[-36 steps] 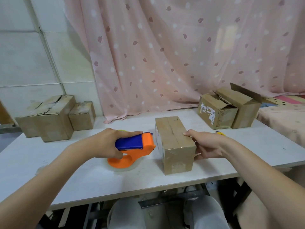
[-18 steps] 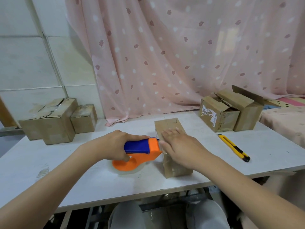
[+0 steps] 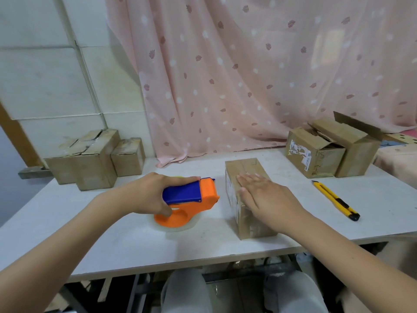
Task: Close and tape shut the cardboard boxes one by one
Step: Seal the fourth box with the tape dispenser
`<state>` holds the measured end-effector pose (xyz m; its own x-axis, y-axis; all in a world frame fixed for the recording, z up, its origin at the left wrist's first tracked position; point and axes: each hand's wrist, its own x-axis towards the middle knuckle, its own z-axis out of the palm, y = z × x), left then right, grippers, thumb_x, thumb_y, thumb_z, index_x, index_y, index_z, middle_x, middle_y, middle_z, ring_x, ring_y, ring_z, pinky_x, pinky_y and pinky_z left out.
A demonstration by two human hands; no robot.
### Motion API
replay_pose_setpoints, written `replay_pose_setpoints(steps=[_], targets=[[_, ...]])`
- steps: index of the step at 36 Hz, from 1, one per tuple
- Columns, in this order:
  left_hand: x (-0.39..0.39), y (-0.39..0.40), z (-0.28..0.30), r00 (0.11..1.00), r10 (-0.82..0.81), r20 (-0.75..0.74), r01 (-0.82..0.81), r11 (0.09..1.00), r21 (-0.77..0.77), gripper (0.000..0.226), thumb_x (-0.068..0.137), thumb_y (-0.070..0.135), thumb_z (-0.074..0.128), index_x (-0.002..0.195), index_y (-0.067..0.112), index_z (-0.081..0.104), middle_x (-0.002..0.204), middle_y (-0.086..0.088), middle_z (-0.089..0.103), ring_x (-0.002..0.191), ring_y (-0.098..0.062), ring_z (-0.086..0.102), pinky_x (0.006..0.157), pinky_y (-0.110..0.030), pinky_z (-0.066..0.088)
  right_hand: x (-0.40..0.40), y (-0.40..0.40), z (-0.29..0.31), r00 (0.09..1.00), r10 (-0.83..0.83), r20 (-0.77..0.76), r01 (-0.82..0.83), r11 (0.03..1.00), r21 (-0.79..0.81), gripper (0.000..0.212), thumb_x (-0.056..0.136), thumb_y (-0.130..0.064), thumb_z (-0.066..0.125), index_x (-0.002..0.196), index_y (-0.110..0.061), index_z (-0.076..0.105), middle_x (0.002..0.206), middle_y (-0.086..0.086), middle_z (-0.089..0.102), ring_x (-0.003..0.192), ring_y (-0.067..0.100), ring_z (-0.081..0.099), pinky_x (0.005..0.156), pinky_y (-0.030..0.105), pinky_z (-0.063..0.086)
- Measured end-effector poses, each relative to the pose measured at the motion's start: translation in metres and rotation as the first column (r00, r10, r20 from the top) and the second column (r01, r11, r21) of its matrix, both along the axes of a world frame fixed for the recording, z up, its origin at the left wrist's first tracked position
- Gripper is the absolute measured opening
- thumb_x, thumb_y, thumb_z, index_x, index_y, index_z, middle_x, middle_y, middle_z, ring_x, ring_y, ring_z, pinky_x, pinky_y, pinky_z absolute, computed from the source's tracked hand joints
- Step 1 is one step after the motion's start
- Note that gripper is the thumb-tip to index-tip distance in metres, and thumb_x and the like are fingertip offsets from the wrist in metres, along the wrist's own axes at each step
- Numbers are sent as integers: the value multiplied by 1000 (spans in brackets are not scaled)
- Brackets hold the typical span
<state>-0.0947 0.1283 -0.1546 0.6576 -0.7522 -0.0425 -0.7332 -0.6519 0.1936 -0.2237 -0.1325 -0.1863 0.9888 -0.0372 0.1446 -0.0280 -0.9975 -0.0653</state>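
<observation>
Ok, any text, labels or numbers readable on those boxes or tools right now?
None legible.
White sticker on the open box at back right: print too blurred to read.
Pale label on the left side of the centre box: too blurred to read.

Under my flat right hand [image 3: 268, 197]: brown matt cardboard box [image 3: 244, 175], glossy clear tape on top. My left hand [image 3: 151, 193] grips a smooth orange-and-blue plastic tape dispenser [image 3: 191, 199]. White tabletop [image 3: 112, 233]: matt, scuffed.
</observation>
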Motion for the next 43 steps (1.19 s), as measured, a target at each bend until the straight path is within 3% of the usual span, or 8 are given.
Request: replay_pose_setpoints(steps=[7,12,16,21,28,36,38,43], targets=[[0,7,-3,999,21,50,-22,999,34,91,78,27,68,137,73,15,70,12,48,64,-8,49,52,-15,33,1,0,0,1000,-7,-22,8,998,58,54,108,-41,18,158,-24,27,164,-7,24,153,12,13,119,26,16],[-1,-2,-5,997,-6,74,4,1000,31,88,80,28,67,138,71,17,68,13,46,61,-7,46,52,-16,30,12,0,15,997,-49,-65,57,990,129,48,106,-46,24,141,-27,52,159,9,35,152,23,14,121,43,-14],[0,-9,-6,997,-18,77,16,999,28,87,79,29,67,139,70,20,73,17,47,66,-7,47,55,-17,31,33,8,26,935,-254,-249,302,936,181,33,97,-59,37,113,-34,52,153,24,36,143,44,24,115,65,16],[-3,-13,-6,994,-36,108,31,998,47,87,77,30,67,142,67,23,75,21,46,70,-7,48,58,-20,32,57,14,29,887,-305,-346,378,910,168,68,87,-58,58,140,-26,31,136,23,49,125,40,43,98,51,44],[-6,-17,-6,988,-27,149,17,998,62,86,79,29,66,145,64,22,76,24,41,70,-5,44,58,-20,33,72,29,44,798,-417,-434,499,862,89,94,89,-49,58,151,-3,4,107,14,52,101,35,51,66,36,40],[-8,-9,-5,994,0,110,0,1000,4,86,83,27,66,144,65,20,76,22,43,65,-6,46,54,-16,30,57,20,68,835,-370,-408,499,821,278,120,87,-42,67,151,1,-25,96,10,59,85,28,55,77,33,43],[-10,-5,-7,997,2,82,0,1000,-21,88,82,27,67,144,65,19,75,23,44,64,-5,47,54,-15,32,47,17,73,864,-340,-370,472,804,362,118,88,-40,68,152,1,-22,101,9,61,92,28,57,76,28,42],[-14,-3,-10,1000,-1,25,3,997,-83,91,82,22,70,145,62,19,73,28,43,64,-4,48,59,-10,37,31,1,76,900,-275,-337,430,683,590,94,88,-28,73,154,-2,10,54,-7,57,46,7,49,34,12,30]])
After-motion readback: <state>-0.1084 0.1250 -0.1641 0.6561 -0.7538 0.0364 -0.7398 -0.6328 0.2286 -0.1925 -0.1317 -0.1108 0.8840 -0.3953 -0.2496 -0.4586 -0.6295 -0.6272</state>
